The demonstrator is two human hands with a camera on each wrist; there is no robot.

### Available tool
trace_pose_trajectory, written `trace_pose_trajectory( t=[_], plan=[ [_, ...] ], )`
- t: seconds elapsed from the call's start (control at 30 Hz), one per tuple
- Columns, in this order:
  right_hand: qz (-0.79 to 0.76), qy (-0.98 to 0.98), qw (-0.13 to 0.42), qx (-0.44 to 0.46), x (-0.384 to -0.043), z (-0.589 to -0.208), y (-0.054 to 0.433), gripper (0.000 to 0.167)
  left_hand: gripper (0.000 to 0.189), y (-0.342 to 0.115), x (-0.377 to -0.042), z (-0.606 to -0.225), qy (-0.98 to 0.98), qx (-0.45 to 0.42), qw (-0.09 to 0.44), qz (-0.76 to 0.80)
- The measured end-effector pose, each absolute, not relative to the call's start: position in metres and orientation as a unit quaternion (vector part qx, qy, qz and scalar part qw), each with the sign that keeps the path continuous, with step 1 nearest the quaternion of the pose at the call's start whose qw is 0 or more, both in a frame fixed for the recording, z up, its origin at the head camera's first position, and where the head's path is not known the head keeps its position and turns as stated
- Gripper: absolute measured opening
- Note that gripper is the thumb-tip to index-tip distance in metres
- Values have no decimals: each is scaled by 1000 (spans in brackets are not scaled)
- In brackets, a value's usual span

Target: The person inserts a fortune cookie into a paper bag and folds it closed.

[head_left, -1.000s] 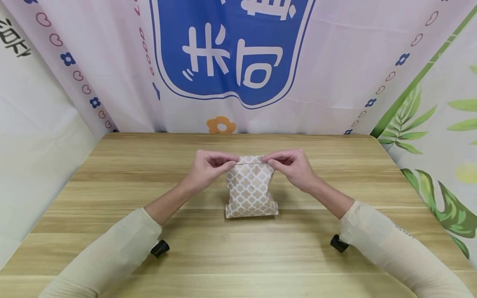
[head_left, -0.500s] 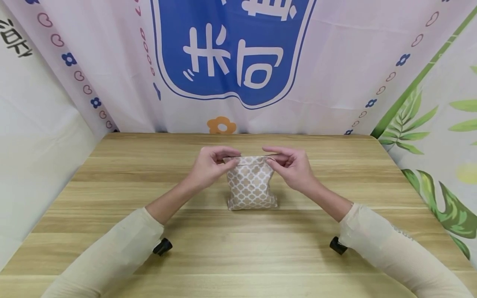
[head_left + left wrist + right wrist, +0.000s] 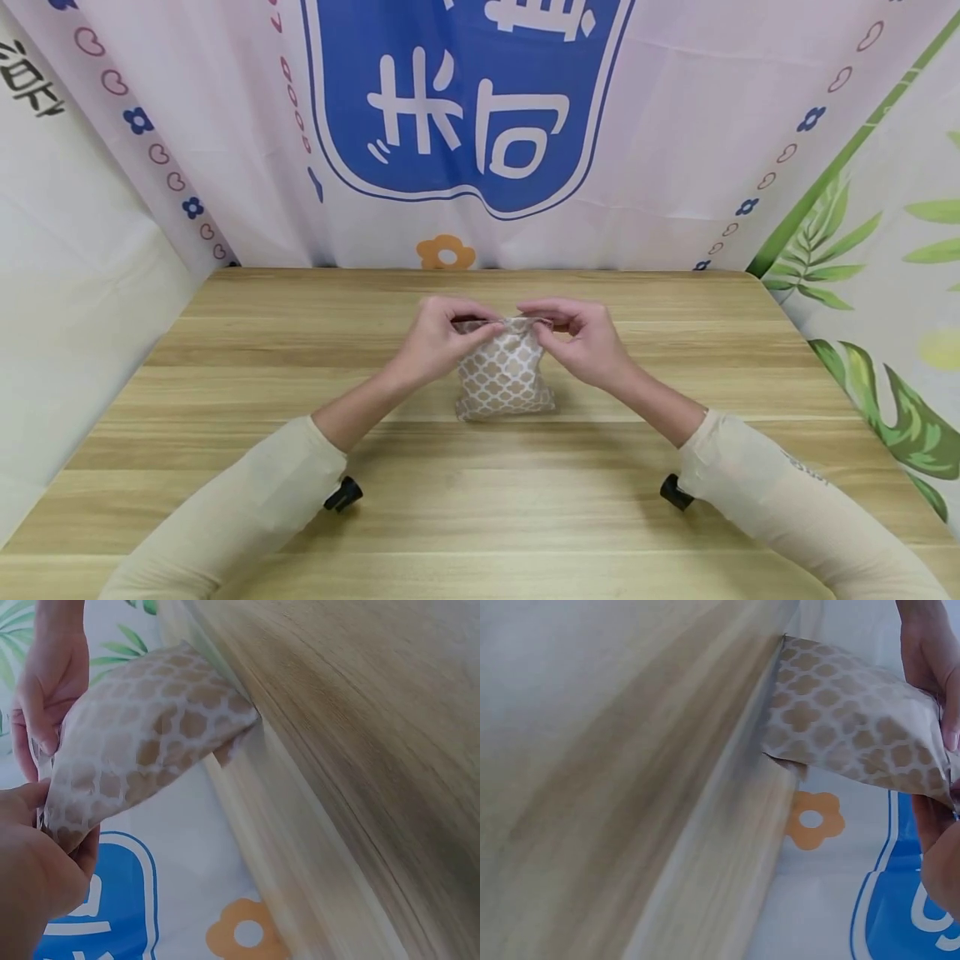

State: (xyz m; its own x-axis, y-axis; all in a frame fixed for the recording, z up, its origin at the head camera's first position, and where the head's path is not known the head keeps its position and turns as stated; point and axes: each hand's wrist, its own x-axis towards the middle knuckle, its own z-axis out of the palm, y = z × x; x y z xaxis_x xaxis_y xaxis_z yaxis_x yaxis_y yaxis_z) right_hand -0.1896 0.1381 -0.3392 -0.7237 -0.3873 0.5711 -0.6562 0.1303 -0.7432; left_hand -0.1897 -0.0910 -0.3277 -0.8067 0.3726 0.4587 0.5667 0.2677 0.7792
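Note:
A small tan-and-white patterned bag (image 3: 504,379) stands on the wooden table, its body puffed out and its top edge creased between the hands. My left hand (image 3: 444,337) pinches that top edge near its middle, thumb in front and fingers behind; the bag's top left corner pokes out under the palm. My right hand (image 3: 583,340) pinches the right end of the edge the same way. Both wrist views show the bag from the side, with its lower end at the tabletop and my left hand (image 3: 37,862) and right hand (image 3: 941,862) gripping the narrow top.
The wooden table (image 3: 480,517) spreads around the bag on all sides. Behind its far edge hangs a pale curtain (image 3: 247,150) with a blue sign print and an orange flower. A leaf-printed cloth (image 3: 892,300) hangs at the right. Black wrist cameras (image 3: 343,494) sit under both forearms.
My left hand has slid right along the top edge, closer to my right hand. The right fingers lifted briefly and came back down. The bag's base shifted slightly away, and its flat top fold is now creased.

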Motion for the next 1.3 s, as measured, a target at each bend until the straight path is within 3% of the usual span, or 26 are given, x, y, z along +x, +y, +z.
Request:
trace_pose_trajectory(
  t=[0.23, 0.37, 0.83, 1.0, 1.2, 1.3],
  plan=[
    [454, -802, 99, 376, -192, -331, 133, 17, 4, -84, -192, -332, -787, -346, 134, -493],
    [417, -819, 116, 377, -192, -328, 132, 13, 5, -83, -194, -334, -787, -346, 135, -492],
    [416, -806, 178, 381, -198, -337, 140, 8, 8, -103, -198, -333, -810, -291, 110, -498],
    [418, -806, 179, 379, -199, -335, 138, 8, 7, -105, -198, -333, -807, -310, 128, -486],
    [425, -806, 180, 370, -199, -337, 139, 8, 12, -110, -198, -331, -817, -296, 80, -488],
    [427, -808, 171, 369, -199, -337, 140, 8, 10, -110, -197, -332, -817, -297, 83, -488]
  ],
)
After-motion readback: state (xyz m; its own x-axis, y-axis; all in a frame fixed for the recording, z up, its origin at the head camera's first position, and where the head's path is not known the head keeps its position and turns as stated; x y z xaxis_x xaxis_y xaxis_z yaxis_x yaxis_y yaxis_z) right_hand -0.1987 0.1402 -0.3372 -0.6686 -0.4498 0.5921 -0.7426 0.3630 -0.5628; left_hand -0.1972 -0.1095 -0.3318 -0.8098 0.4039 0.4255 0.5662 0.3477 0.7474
